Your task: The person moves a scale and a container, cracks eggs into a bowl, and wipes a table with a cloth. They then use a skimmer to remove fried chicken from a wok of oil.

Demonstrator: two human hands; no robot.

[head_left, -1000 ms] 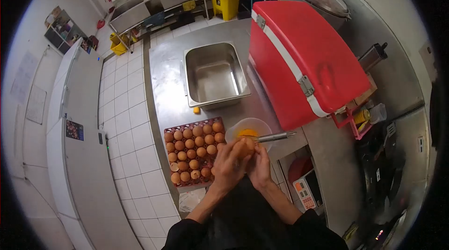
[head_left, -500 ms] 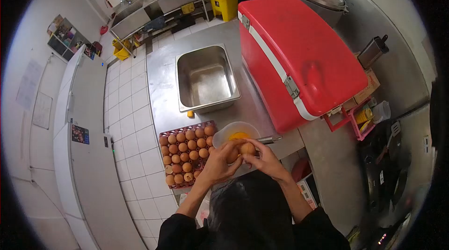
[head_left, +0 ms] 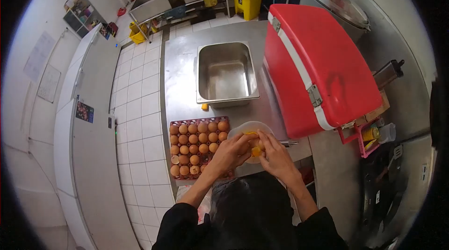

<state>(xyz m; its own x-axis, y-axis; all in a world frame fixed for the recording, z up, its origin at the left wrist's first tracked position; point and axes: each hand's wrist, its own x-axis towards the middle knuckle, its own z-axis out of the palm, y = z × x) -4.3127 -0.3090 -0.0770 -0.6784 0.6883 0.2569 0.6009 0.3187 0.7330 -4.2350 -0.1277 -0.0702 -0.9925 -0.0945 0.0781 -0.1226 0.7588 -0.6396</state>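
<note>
Over a translucent bowl, my left hand and my right hand meet with bent fingers around a cracked egg. Its yellow yolk shows between the hands; most of the shell is hidden by the fingers. More yellow egg appears inside the bowl. A metal utensil handle sticks out to the right of the bowl. Left of my left hand lies an egg tray holding rows of brown eggs, with an open shell among them.
A deep steel pan stands on the steel table, with a small yellow piece by its corner. The large red cooler rises close on the right. A pink basket sits beyond it. White tiled floor runs along the left.
The egg between my hands has come apart, and yolk now shows where brown shell was. The view has shifted, so the table and its things sit farther right.
</note>
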